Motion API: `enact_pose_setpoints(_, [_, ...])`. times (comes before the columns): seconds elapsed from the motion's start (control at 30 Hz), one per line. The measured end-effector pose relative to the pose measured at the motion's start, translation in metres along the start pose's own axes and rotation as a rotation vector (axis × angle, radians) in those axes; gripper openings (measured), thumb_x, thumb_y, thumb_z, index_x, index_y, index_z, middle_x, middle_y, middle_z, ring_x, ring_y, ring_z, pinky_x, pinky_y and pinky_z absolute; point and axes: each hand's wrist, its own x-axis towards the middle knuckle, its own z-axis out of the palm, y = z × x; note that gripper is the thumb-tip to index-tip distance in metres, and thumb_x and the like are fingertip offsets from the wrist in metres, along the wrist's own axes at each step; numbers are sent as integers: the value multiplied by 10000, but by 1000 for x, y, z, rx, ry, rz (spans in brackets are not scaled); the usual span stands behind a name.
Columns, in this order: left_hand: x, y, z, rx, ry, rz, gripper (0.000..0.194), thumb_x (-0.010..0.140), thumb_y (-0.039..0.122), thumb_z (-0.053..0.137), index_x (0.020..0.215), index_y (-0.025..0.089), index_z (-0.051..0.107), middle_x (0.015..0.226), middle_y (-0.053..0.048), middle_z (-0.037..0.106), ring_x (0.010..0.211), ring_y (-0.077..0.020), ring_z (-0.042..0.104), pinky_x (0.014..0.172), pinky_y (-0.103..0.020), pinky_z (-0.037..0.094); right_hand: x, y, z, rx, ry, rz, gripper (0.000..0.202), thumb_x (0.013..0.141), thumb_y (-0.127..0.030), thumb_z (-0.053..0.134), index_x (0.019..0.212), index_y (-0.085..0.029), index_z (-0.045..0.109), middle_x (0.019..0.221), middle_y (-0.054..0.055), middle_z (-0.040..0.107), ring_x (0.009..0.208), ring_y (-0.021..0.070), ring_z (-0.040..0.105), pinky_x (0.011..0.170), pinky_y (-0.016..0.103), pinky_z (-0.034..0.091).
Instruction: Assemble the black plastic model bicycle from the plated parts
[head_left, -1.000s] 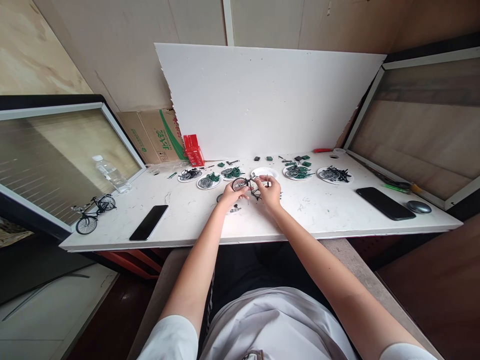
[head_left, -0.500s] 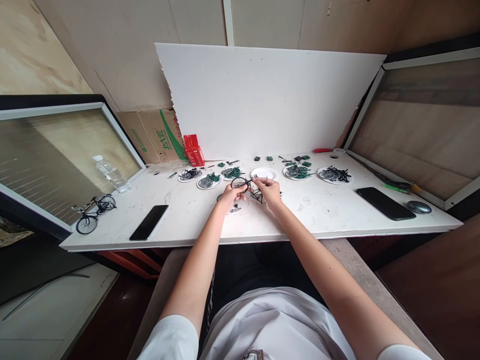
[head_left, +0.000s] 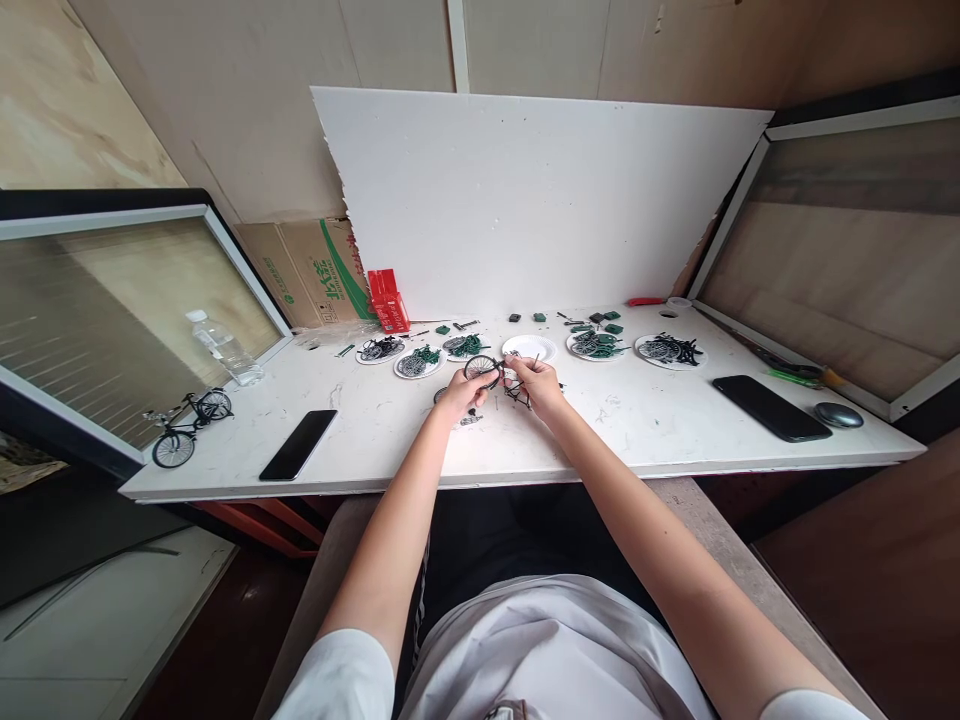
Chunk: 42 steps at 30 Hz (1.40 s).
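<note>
Gripping the wheel of a black model bicycle between thumb and fingers, the person's left hand is holding it above the white table, while the right hand is pinching near the frame, fingertips almost closed. Beyond, paper plates are bearing parts, and a white board is standing behind.

You are sitting in what looks like a makeshift workshop: round white paper plates, mostly holding small black, grey and green parts, are lining a long white rectangular tabletop before a ragged-edged white board.
</note>
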Motion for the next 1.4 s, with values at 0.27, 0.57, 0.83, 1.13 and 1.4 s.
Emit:
enact_pose_setpoints(0.27, [1, -5, 1, 37, 49, -31, 356, 758, 499, 854, 850, 195, 693, 714, -22, 680, 436, -61, 381, 431, -228, 274, 1, 3, -1, 99, -31, 8, 562, 607, -609, 953, 760, -179, 624, 703, 29, 645, 593, 113, 573, 456, 223, 331])
enact_pose_setpoints(0.57, [-1, -2, 2, 15, 45, -22, 363, 751, 501, 857, 805, 192, 676, 713, -6, 656, 426, -50, 373, 426, -227, 252, 2, 3, -2, 131, -48, 58, 583, 583, -600, 979, 736, -183, 602, 708, 36, 648, 573, 102, 547, 429, 212, 307])
enact_pose_setpoints(0.83, [3, 1, 4, -96, 61, -10, 419, 711, 505, 903, 869, 179, 693, 778, -47, 712, 517, -97, 536, 504, -254, 384, 4, 1, -2, 47, -97, -2, 552, 704, -653, 889, 929, -170, 744, 770, 54, 683, 579, 114, 535, 484, 248, 366])
enact_pose_setpoints(1.13, [4, 0, 0, -197, 224, 49, 414, 778, 438, 877, 1062, 190, 706, 958, -81, 776, 583, -92, 572, 546, -242, 412, -5, 2, -3, -390, 265, -435, 506, 870, -627, 728, 1107, -180, 717, 815, 28, 590, 725, 160, 518, 670, 272, 420])
enact_pose_setpoints(1.4, [8, -3, 0, -178, 282, 30, 358, 771, 439, 867, 962, 185, 703, 1000, -84, 759, 632, -105, 605, 543, -237, 397, -17, 1, 4, -656, 85, -466, 495, 932, -661, 618, 960, -196, 787, 583, -12, 416, 580, 147, 357, 595, 275, 277])
